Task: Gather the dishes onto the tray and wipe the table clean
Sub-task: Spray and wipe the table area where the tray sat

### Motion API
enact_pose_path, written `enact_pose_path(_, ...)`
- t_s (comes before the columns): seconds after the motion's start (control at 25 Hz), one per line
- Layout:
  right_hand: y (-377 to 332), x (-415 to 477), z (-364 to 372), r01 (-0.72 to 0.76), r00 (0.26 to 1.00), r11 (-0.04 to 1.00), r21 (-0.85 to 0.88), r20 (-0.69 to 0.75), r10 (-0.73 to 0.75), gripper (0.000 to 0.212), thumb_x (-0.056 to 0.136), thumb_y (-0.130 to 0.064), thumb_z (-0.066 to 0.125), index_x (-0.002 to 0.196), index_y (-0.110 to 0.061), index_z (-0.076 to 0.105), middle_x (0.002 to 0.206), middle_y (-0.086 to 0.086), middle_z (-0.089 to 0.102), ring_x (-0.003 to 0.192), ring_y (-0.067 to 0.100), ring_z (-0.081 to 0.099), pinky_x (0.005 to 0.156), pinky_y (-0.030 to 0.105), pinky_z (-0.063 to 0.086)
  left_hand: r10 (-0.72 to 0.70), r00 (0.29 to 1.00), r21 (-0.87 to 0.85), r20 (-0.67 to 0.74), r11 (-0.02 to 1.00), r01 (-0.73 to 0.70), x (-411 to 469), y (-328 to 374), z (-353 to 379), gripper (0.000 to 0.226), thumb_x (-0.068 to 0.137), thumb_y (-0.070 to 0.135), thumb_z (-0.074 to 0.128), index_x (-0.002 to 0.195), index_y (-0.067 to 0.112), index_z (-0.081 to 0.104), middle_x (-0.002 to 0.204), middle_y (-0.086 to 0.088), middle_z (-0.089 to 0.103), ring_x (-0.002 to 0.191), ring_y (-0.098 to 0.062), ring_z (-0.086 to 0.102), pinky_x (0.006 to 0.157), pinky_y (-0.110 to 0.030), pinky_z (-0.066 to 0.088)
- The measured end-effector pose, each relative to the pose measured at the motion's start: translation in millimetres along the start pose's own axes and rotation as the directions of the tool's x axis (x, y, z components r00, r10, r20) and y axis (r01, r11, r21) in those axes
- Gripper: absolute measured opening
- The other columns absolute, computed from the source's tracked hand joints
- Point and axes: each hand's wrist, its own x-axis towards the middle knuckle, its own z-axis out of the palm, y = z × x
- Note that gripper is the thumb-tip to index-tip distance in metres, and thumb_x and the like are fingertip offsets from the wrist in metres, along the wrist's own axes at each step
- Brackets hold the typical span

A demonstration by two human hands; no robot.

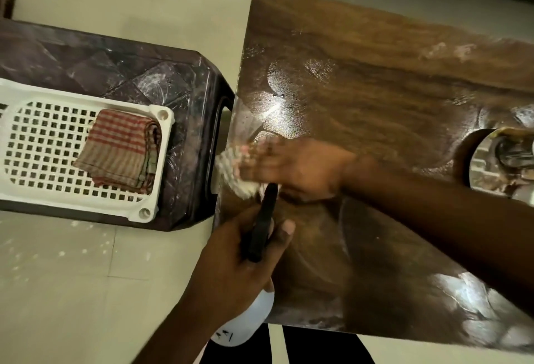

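Note:
My right hand (pixel 291 168) presses a white cloth (pixel 234 174) flat against the left edge of the glossy brown wooden table (pixel 375 80). My left hand (pixel 245 253) grips a white spray bottle (pixel 248 320) by its black trigger head (pixel 264 225), with the nozzle pointing at the cloth. Wet streaks shine on the tabletop around the cloth. A white perforated plastic tray (pixel 43 144) rests on a dark stool at the left and holds a folded red-and-tan checked cloth (pixel 121 149). Steel dishes (pixel 502 158) show at the right edge.
The dark plastic stool (pixel 179 80) stands close against the table's left side. Pale floor tiles (pixel 72 291) with white specks lie below it. A white smear (pixel 450 51) marks the table's far right part. Dark trouser legs (pixel 289 346) show at the bottom.

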Motion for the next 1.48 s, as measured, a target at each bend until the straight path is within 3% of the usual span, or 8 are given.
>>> enact_pose_path(0.24,21,63,-34,-0.676,0.644,0.667,0.314,-0.189,0.741,0.070,0.103,-0.017,0.049,0.168,-0.026,0.025,0.178,0.000,0.017,0.166,0.027,0.008,0.135,0.047,0.006,-0.022,0.996,-0.046,-0.083,0.999,0.018,-10,-3,-5,0.022,0.076,0.073,0.069,0.085,0.052,0.069,0.059,0.005,0.073,0.058,-0.009,0.075,0.060,-0.005,0.050)
enact_pose_path(0.52,-89,-29,34,0.045,0.997,0.992,0.120,-0.067,-0.037,0.038,0.092,-0.018,0.072,0.129,-0.007,0.071,0.143,0.016,0.067,0.147,0.030,0.047,0.127,0.037,0.027,0.016,1.000,-0.004,-0.003,1.000,-0.016,-12,-11,-15,0.022,0.092,0.060,0.075,0.088,0.038,0.075,0.065,0.006,0.077,0.065,-0.011,0.076,0.068,-0.007,0.050)
enact_pose_path(0.68,-59,-109,41,-0.301,0.951,0.952,0.048,-0.050,0.304,0.068,0.099,-0.029,0.050,0.165,-0.022,0.036,0.174,0.000,0.026,0.165,0.014,0.004,0.134,0.031,0.002,-0.008,0.986,0.075,0.165,0.997,-0.004,-19,-8,-7,0.017,0.094,0.049,0.075,0.078,0.046,0.071,0.055,0.012,0.072,0.053,-0.009,0.072,0.068,-0.022,0.057)
enact_pose_path(0.96,-129,-75,73,-0.760,-0.059,0.096,0.642,-0.215,0.975,0.071,0.095,-0.011,0.050,0.165,-0.020,0.037,0.174,0.001,0.030,0.164,0.024,0.017,0.132,0.047,0.023,-0.049,0.969,0.128,0.242,0.992,0.018,-39,-20,12,0.031,0.089,0.060,0.070,0.092,0.029,0.069,0.054,0.000,0.067,0.051,-0.011,0.068,0.076,-0.041,0.060)
enact_pose_path(1.16,-220,-97,116,-0.505,0.806,0.838,0.207,-0.236,0.543,0.068,0.087,-0.029,0.078,0.151,-0.019,0.057,0.163,0.002,0.048,0.157,0.025,0.031,0.131,0.043,0.023,-0.018,0.971,0.137,0.240,0.990,-0.016,-59,-29,30,0.028,0.092,0.066,0.069,0.079,0.043,0.075,0.047,-0.003,0.066,0.045,-0.025,0.068,0.059,-0.032,0.058)
enact_pose_path(1.24,-208,-148,117,-0.391,0.907,0.917,0.079,-0.138,0.398,0.072,0.090,-0.028,0.069,0.158,-0.021,0.047,0.167,0.002,0.043,0.161,0.021,0.026,0.133,0.042,0.019,0.003,0.967,0.112,0.256,0.993,-0.033,-73,-37,40,0.026,0.093,0.064,0.069,0.080,0.041,0.074,0.044,-0.004,0.060,0.041,-0.029,0.063,0.055,-0.037,0.057)
enact_pose_path(1.36,-195,-212,121,-0.723,0.620,0.652,0.228,-0.203,0.758,0.073,0.094,-0.022,0.059,0.164,-0.021,0.039,0.172,0.003,0.036,0.162,0.026,0.026,0.130,0.052,0.025,-0.011,0.966,0.081,0.258,0.997,-0.010,-93,-53,48,0.046,0.085,0.066,0.071,0.090,0.020,0.068,0.045,-0.010,0.053,0.040,-0.030,0.060,0.056,-0.044,0.056)
enact_pose_path(1.48,-221,-196,126,-0.772,-0.163,0.001,0.635,-0.200,0.966,0.068,0.095,-0.018,0.047,0.162,-0.015,0.041,0.171,0.007,0.038,0.162,0.029,0.024,0.130,0.052,0.024,-0.015,0.963,0.095,0.271,0.995,-0.011,-110,-63,56,0.039,0.094,0.061,0.072,0.090,0.022,0.068,0.046,-0.010,0.054,0.042,-0.030,0.061,0.058,-0.036,0.054)
